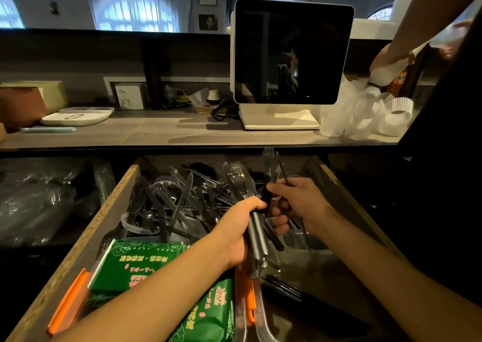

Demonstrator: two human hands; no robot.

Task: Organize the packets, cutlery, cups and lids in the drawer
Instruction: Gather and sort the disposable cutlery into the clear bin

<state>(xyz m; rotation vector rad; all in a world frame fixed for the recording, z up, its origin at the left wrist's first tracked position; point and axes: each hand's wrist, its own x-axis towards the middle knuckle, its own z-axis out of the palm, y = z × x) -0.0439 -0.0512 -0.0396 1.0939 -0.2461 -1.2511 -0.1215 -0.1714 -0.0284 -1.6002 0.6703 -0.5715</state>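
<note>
Both forearms reach forward over the open drawer. The left hand curls round a bundle of forks; the right hand, just beside it, seems to pinch more dark cutlery, its fingers partly hidden.

Counts, approx where piled:
2 hands over 1 open drawer: left hand, right hand.
Clear forks in left hand: bunch, approx 3-4, can't split.
Black forks in right hand: 2 or so.
Loose black cutlery in drawer: many, uncountable.
2 green packets.
2 orange clips.
1 screen on bench.
Clear cups: heap, no count.
1 third hand, another person's.
</note>
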